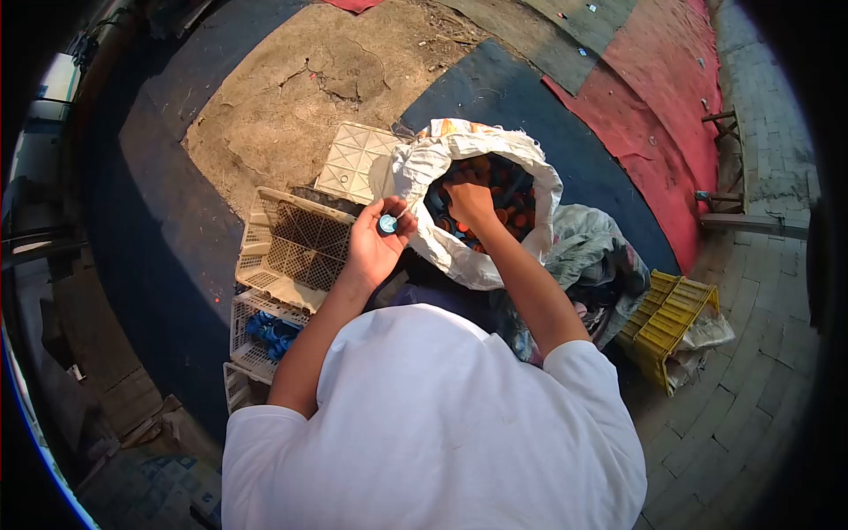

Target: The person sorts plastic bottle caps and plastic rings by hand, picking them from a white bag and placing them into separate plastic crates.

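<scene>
The fingers of the left hand (380,243) cup a blue disc (387,224); those of the right hand (473,205) reach inside the sack (464,263), too hidden to tell their grip. Paving (751,318) lies along the right; dark mats (159,274) and a red mat (662,177) border bare earth (274,97). The sack stands near the earth's lower right corner, pale crates (305,234) to its left, a yellow crate (670,318) to its lower right. Within its rim lie dark and orange discs (514,216).
</scene>
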Available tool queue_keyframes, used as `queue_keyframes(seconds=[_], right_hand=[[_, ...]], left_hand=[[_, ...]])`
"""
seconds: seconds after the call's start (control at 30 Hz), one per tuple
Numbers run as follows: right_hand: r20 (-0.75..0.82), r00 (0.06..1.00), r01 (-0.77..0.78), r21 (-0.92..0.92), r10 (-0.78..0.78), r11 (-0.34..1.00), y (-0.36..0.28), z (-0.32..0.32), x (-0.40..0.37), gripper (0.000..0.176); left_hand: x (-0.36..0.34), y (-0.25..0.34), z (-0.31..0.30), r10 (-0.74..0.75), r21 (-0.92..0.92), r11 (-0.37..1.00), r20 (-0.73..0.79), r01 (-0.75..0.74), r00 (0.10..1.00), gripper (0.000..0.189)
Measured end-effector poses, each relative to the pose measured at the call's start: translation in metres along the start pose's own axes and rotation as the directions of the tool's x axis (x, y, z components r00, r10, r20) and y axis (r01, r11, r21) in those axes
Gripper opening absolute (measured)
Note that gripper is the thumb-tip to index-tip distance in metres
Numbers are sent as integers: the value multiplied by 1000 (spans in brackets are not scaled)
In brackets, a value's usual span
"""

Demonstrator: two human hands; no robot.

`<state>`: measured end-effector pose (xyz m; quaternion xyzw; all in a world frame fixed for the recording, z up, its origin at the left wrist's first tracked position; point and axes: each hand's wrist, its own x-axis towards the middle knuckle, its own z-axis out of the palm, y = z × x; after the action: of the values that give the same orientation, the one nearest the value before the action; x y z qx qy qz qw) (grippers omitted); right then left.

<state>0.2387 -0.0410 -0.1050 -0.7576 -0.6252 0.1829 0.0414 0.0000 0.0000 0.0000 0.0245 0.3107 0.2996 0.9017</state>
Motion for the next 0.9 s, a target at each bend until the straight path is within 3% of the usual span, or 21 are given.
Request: queue_keyframes(seconds=[0.07,0.1,0.17,0.27,0.47,0.57,0.6,0.7,0.73,0.83,0.87,0.9], right_hand=[[-64,994,74,-176,-86,982,8,-8,-7,27],[-161,977,104,-199,-137,975,-21,6,9,25],[-305,924,120,-338,-229,934,-14,14,12,21],[-92,982,141,-237,-167,961,-8,16,17,18],[-109,984,107,-270,-141,957,-17,8,3,16],[-461,876,5,-291,-144,957,-15,14,0,19],[-193,974,-133,-77,116,988,-16,11,2,24],[-132,953,-251,149,271,956,-12,-2,0,27],[-175,935,-255,273,309,928,-11,-4,-2,31],[-123,900,-224,694,419,684,-4,-12,-8,33],[53,875,-249,902,481,353,-3,-12,-11,33],[240,852,-255,966,465,-31,-3,-12,-13,32]], left_hand=[[1,-9,2,-5,-29,1000,4,5,1000,22],[-10,17,-3,16,8,1000,-24,-16,1000,22],[-10,12,-1,16,-3,1000,-30,-16,999,21],[-10,9,-3,11,-18,1000,-38,-11,999,20],[-13,11,-7,43,-26,999,-36,-44,998,20],[-11,12,-9,57,-9,998,-29,-58,998,22],[-11,12,-9,57,-11,998,-33,-58,998,23],[-12,11,-9,63,-3,998,-52,-63,997,23],[-13,11,-6,59,-5,998,-62,-59,996,22],[-12,9,-8,52,-10,999,-50,-53,997,22],[-11,8,-10,51,-12,999,-53,-51,997,22],[-10,8,-10,49,-13,999,-52,-49,997,23]])
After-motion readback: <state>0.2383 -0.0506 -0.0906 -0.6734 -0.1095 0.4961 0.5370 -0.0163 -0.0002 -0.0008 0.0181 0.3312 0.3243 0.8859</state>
